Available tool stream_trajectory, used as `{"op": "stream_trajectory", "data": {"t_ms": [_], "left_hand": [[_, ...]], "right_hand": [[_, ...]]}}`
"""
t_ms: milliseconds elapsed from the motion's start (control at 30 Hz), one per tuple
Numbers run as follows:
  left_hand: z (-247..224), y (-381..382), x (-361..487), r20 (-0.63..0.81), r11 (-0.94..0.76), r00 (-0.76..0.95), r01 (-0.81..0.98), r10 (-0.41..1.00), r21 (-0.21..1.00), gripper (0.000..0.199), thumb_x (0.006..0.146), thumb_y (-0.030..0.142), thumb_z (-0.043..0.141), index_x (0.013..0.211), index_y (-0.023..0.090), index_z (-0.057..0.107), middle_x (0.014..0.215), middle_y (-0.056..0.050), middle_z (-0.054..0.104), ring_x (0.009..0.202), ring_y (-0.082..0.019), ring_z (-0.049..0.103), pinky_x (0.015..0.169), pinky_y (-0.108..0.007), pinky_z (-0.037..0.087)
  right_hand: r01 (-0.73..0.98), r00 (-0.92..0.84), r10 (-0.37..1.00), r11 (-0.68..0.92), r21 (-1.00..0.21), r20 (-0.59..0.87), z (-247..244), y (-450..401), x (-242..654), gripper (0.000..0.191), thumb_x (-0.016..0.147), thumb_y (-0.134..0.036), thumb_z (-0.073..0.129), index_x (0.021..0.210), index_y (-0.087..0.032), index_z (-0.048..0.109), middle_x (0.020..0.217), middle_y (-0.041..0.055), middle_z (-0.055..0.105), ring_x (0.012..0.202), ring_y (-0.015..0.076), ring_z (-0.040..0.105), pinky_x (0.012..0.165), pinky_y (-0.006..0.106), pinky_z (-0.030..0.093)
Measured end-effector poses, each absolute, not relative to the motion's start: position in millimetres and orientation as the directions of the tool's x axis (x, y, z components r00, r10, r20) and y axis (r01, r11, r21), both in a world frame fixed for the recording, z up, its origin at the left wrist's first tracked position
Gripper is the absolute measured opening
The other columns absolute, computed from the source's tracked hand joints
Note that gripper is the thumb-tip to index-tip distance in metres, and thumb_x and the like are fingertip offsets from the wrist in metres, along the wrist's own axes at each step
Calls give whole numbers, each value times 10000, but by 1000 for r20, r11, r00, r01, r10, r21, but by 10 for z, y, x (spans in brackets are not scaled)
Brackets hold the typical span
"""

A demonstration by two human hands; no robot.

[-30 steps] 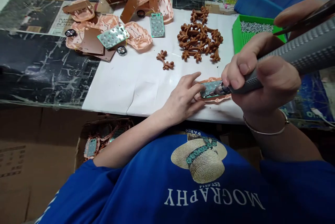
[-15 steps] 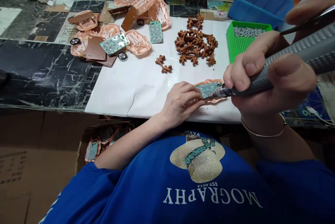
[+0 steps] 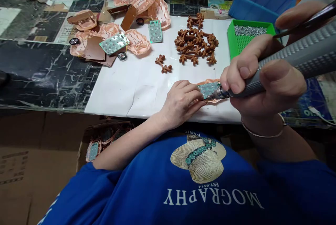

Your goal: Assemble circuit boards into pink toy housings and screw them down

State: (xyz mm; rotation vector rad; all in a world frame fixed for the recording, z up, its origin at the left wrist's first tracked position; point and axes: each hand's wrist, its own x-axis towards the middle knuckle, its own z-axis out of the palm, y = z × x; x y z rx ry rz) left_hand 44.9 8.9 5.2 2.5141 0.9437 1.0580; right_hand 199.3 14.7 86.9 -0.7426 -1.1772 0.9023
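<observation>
My right hand (image 3: 265,81) is wrapped round a grey electric screwdriver (image 3: 283,56). The tool slants down to the left, its bit at the near edge of a green circuit board (image 3: 208,90). That board lies in a pink plastic shell (image 3: 216,101) on the white sheet, partly hidden by both hands. My left hand (image 3: 182,102) grips the left end of the shell and board, fingertips close to the bit. Whether a screw sits under the bit cannot be made out. In my right hand's upper fingers a thin dark tool (image 3: 312,20) also shows.
Brown antler-shaped parts (image 3: 195,44) are heaped ahead. A green tray (image 3: 233,42) of screws and a blue bin (image 3: 259,2) stand at the back right. Pink shells (image 3: 139,42) with wired boards lie at the back left. Below the table edge is a carton (image 3: 85,141) of assembled pieces.
The screwdriver and my right hand have shifted slightly left, with the bit still at the board's near edge. My left hand stays on the shell.
</observation>
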Motion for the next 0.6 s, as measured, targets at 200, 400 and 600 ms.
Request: {"op": "stream_trajectory", "data": {"t_ms": [200,400,600], "left_hand": [[11,85,442,609,-785,497,426,619,450,225,1000,358,554,863,186,602,832,-31,696,785,-165,578,790,-324,453],[29,68,434,581,-776,515,398,630,489,213,1009,337,530,880,181,599,851,-44,690,810,-171,575,806,-330,447],[53,31,458,513,-763,568,422,643,490,265,1032,327,473,936,153,648,921,-78,700,875,-179,605,852,-346,466]], "right_hand": [[-186,62,845,532,-826,530,781,259,2069,424,606,-450,822,959,-430,589,797,-41,577,424,178,427,353,389,372],[-238,124,874,485,-841,469,890,165,1989,407,564,-432,846,892,-369,612,677,-60,507,396,165,412,313,369,304],[-279,1,958,276,-920,287,982,69,2004,413,632,-341,898,946,-352,630,609,-89,528,412,141,416,373,347,385]]}}
